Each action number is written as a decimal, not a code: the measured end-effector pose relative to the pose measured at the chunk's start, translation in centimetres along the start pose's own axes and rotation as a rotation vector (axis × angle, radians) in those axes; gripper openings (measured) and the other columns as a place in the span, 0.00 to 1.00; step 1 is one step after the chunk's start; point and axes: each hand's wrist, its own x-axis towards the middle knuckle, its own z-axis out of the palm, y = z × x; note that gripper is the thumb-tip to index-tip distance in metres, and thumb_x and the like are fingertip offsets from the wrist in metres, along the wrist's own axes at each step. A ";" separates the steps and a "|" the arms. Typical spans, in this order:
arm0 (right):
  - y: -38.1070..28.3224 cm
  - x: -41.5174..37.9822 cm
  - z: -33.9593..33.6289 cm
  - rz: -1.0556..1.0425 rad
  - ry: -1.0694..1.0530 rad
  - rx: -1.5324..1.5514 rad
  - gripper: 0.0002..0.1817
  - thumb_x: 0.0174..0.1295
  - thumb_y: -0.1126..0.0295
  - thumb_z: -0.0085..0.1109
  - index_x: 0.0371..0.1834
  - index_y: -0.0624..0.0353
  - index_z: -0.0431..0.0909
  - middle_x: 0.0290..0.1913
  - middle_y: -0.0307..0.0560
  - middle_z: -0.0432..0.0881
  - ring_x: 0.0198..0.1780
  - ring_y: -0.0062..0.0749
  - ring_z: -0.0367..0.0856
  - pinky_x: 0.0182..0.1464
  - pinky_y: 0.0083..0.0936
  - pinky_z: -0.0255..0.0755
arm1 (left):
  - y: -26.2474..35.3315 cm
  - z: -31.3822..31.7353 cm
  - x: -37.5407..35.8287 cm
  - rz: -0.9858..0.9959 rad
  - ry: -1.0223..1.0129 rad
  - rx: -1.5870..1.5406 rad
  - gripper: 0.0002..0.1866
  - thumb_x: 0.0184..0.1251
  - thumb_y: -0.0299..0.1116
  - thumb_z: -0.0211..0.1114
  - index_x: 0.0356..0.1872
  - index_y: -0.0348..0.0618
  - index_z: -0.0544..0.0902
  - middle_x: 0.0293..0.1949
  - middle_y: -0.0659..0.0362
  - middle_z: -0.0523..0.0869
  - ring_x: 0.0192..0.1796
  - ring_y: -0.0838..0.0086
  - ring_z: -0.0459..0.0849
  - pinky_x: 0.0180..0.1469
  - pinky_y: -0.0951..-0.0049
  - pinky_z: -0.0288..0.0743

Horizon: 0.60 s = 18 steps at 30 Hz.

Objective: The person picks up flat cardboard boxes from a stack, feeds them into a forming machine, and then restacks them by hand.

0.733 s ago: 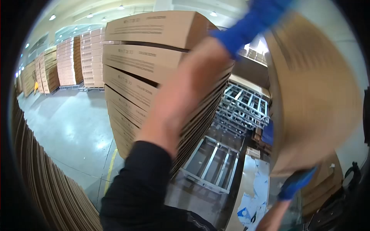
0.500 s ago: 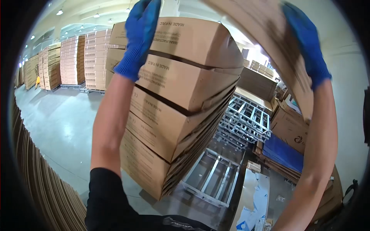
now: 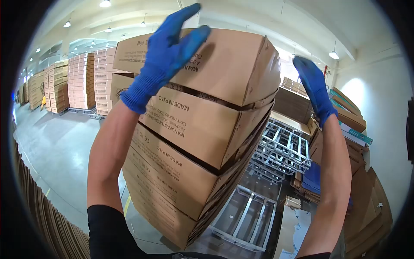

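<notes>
A tall stack of brown cartons with upside-down print stands in front of me. My left hand (image 3: 172, 54), in a blue glove, is raised at the front of the top carton (image 3: 233, 60); its thumb and fingers are apart and it grips nothing. To the right of the stack, my right hand (image 3: 312, 86), also gloved in blue, is held up in the air with fingers stretched out and nothing in it. Below the top one, a second carton (image 3: 194, 121) has a dark gap along its upper edge. Further cartons (image 3: 172, 172) continue downward.
Metal frames (image 3: 286, 142) are piled behind the stack, and another metal frame (image 3: 248, 220) lies on the floor. Flattened cardboard (image 3: 371, 216) leans at the right. Cardboard sheets (image 3: 47, 216) stand edge-on at lower left. Pallets of stacked boxes (image 3: 79, 82) line the back left.
The large cardboard panel at my right hand has gone from there, and that hand is now empty. Both hands sit lower in view, the left further over the top carton's front.
</notes>
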 end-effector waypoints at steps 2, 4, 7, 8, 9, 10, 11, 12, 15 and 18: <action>-0.1 3.2 2.6 -0.117 0.065 -0.022 0.26 0.66 0.49 0.57 0.56 0.59 0.80 0.49 0.53 0.84 0.47 0.38 0.82 0.53 0.27 0.73 | 0.6 2.1 0.4 -0.117 -0.147 0.053 0.25 0.68 0.37 0.66 0.64 0.43 0.75 0.57 0.55 0.81 0.59 0.71 0.78 0.62 0.71 0.70; -2.4 5.2 5.1 -0.135 -0.046 0.144 0.25 0.67 0.51 0.55 0.53 0.62 0.79 0.47 0.53 0.84 0.45 0.39 0.81 0.51 0.27 0.73 | -0.2 3.0 0.8 -0.039 -0.237 0.338 0.24 0.67 0.40 0.66 0.61 0.44 0.78 0.54 0.53 0.83 0.57 0.68 0.79 0.61 0.68 0.71; -0.9 6.5 5.8 -0.440 -0.254 0.151 0.23 0.69 0.53 0.52 0.48 0.66 0.79 0.42 0.52 0.84 0.40 0.36 0.79 0.47 0.29 0.73 | -0.2 4.2 0.4 0.014 -0.217 0.534 0.23 0.63 0.48 0.67 0.52 0.43 0.83 0.47 0.51 0.85 0.52 0.63 0.81 0.57 0.65 0.72; 0.3 7.5 6.5 -0.346 -0.364 0.169 0.22 0.69 0.55 0.50 0.45 0.68 0.79 0.38 0.51 0.83 0.37 0.32 0.76 0.45 0.28 0.73 | -0.7 4.2 0.4 0.009 -0.190 0.488 0.26 0.60 0.54 0.66 0.48 0.43 0.84 0.44 0.50 0.85 0.49 0.60 0.81 0.55 0.62 0.73; 1.5 8.3 7.1 -0.247 -0.467 0.178 0.22 0.69 0.57 0.49 0.41 0.70 0.78 0.33 0.50 0.82 0.34 0.27 0.73 0.42 0.28 0.72 | -1.3 4.2 0.4 0.001 -0.162 0.442 0.29 0.57 0.60 0.66 0.45 0.44 0.85 0.41 0.50 0.86 0.45 0.57 0.82 0.53 0.60 0.74; 2.8 8.9 7.1 -0.214 -0.523 0.325 0.20 0.69 0.59 0.50 0.38 0.69 0.79 0.29 0.43 0.80 0.34 0.21 0.69 0.40 0.25 0.71 | -1.7 4.5 0.3 0.015 -0.144 0.427 0.28 0.58 0.60 0.66 0.45 0.44 0.85 0.40 0.50 0.86 0.45 0.57 0.82 0.53 0.60 0.74; 1.8 8.3 7.1 -0.170 -0.420 0.287 0.19 0.68 0.60 0.51 0.38 0.69 0.79 0.29 0.40 0.79 0.34 0.20 0.68 0.39 0.24 0.70 | -1.9 4.8 0.3 0.029 -0.127 0.409 0.27 0.58 0.59 0.66 0.44 0.45 0.85 0.39 0.50 0.86 0.45 0.57 0.82 0.53 0.60 0.74; 2.7 8.3 7.6 -0.116 -0.389 0.226 0.20 0.68 0.59 0.51 0.39 0.69 0.80 0.30 0.39 0.79 0.35 0.20 0.69 0.41 0.24 0.70 | -1.6 4.6 0.3 0.045 -0.110 0.390 0.26 0.58 0.58 0.66 0.43 0.45 0.86 0.38 0.49 0.86 0.45 0.57 0.82 0.52 0.61 0.73; 6.8 7.0 9.2 -0.011 -0.381 0.139 0.22 0.68 0.56 0.49 0.42 0.66 0.82 0.35 0.36 0.80 0.39 0.21 0.71 0.45 0.25 0.69 | -1.4 4.5 0.2 0.098 -0.094 0.415 0.25 0.59 0.56 0.66 0.43 0.43 0.85 0.38 0.49 0.85 0.44 0.58 0.82 0.51 0.61 0.73; 6.1 6.7 9.0 -0.017 -0.478 0.356 0.25 0.71 0.52 0.46 0.54 0.63 0.80 0.43 0.37 0.82 0.45 0.21 0.71 0.51 0.25 0.68 | -1.2 4.4 0.2 0.127 -0.096 0.437 0.24 0.61 0.54 0.66 0.43 0.41 0.84 0.37 0.49 0.85 0.43 0.58 0.82 0.49 0.61 0.73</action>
